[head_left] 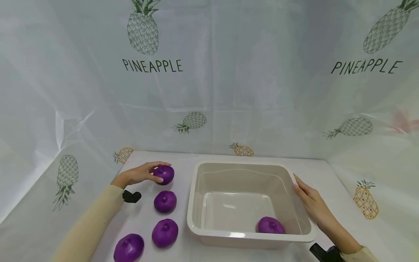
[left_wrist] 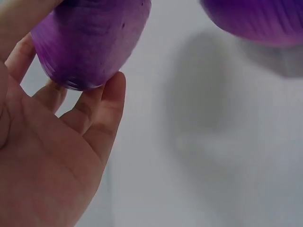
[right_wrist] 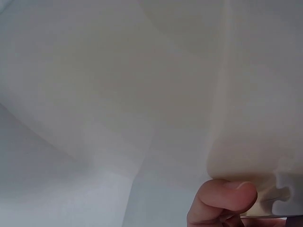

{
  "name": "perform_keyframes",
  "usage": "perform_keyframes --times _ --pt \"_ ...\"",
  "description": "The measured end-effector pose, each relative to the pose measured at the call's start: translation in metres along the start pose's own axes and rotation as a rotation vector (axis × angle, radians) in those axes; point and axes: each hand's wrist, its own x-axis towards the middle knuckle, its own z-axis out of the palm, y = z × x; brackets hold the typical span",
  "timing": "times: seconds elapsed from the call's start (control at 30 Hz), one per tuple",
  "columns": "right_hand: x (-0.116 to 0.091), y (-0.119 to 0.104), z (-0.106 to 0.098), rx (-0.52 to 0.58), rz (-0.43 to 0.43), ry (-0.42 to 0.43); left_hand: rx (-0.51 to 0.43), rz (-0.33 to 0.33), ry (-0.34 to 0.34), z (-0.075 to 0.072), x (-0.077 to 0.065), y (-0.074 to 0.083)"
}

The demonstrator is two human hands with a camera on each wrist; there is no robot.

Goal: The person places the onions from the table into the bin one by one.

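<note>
My left hand [head_left: 144, 173] holds a round purple onion-like vegetable [head_left: 166, 175], with the thumb on its near side and fingers on its far side. In the left wrist view, the fingertips [left_wrist: 113, 87] touch the lower end of this purple vegetable [left_wrist: 90, 45]. On the right, my right hand [head_left: 311, 200] grips the side rim of a beige plastic basin [head_left: 239, 235]. Its curled digit shows low in the right wrist view, against the basin's edge. Inside the basin, near its front right corner, lies one purple vegetable [head_left: 270, 225].
Left of the basin, more purple vegetables stand in a column, a middle one [head_left: 165, 202] and a nearer one [head_left: 165, 233]. Another vegetable [head_left: 129, 248] lies at the front left. Behind the white table [head_left: 183, 160] hangs a pineapple-printed sheet [head_left: 262, 91].
</note>
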Motion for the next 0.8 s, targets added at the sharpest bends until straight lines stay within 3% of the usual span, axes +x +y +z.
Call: perform_keyframes --times 0.33,0.63,0.8 --pt "-0.001 0.001 0.000 -0.013 0.005 -0.004 -0.021 0.044 -0.038 -0.008 0.000 0.050" --pt "-0.002 0.001 0.001 -0.009 0.009 -0.003 0.009 0.108 -0.084 -0.011 0.009 0.106" --pt "-0.001 0.001 0.001 -0.019 -0.003 0.008 0.011 0.127 -0.100 -0.008 0.015 0.129"
